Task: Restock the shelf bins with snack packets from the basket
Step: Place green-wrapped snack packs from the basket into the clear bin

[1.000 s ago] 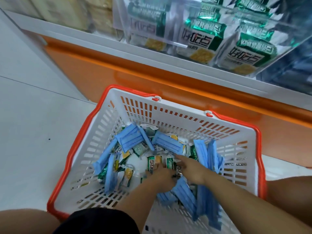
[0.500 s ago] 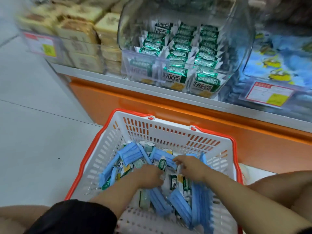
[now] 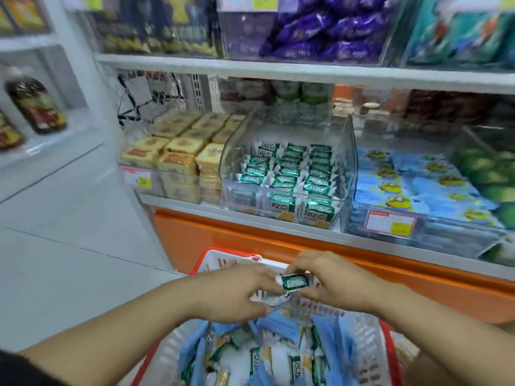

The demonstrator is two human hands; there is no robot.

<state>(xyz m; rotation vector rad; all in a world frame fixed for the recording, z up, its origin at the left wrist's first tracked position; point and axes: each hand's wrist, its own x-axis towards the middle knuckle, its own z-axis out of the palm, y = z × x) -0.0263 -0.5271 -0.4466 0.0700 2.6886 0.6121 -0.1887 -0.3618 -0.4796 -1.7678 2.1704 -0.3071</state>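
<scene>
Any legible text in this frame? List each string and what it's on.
None reads cleanly.
Blurred: bold characters on the green packets in the clear bin.
Blurred: print on the held packet.
Smeared: digits on the left price tag.
Too small: print on the right price tag.

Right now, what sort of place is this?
Most likely a small shop or convenience store: shelves carry clear bins of wrapped snack packets, price tags hang on the shelf fronts, and a red-rimmed shopping basket sits in front.
</scene>
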